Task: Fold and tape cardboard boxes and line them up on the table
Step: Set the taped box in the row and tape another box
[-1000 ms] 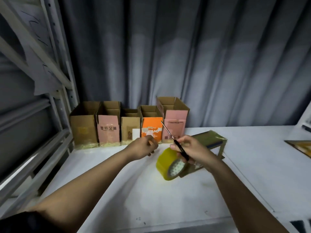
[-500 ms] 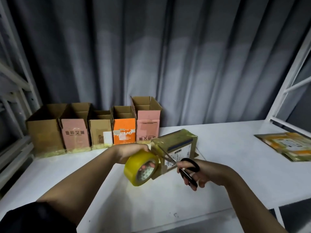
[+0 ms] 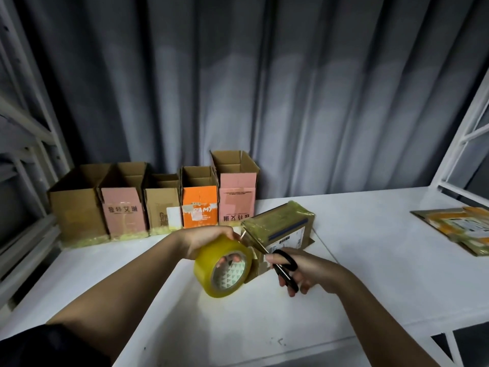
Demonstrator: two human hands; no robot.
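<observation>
The white table (image 3: 370, 274) carries all the work and stands against a grey pleated curtain (image 3: 291, 88). Along its back edge, toward the back-left corner, five open-topped cardboard boxes (image 3: 158, 200) stand side by side, brown, pink and orange, flaps up; this is probably the finished line, kept clear of the working area.

Near the right edge lies a stack of flattened cardboard packaging (image 3: 465, 229), likely stock awaiting folding.

At the table's middle, in front of the line, lies the brown cardboard box wrapped in yellowish tape (image 3: 280, 226), the item in hand. It lies on its side, taped face up and toward the person, within reach of both hands.

The left hand (image 3: 209, 241) grasps the yellow roll of clear packing tape (image 3: 223, 266), fingers through the core, holding it just beside the box's near-left corner, presumably to keep the strip taut.

The right hand (image 3: 307, 271) grasps the black-handled scissors (image 3: 277, 260), fingers in the loops. The blades stand parted, pointing up-left toward the gap between roll and box, apparently placed to sever the strip. The strip itself cannot be seen clearly.
</observation>
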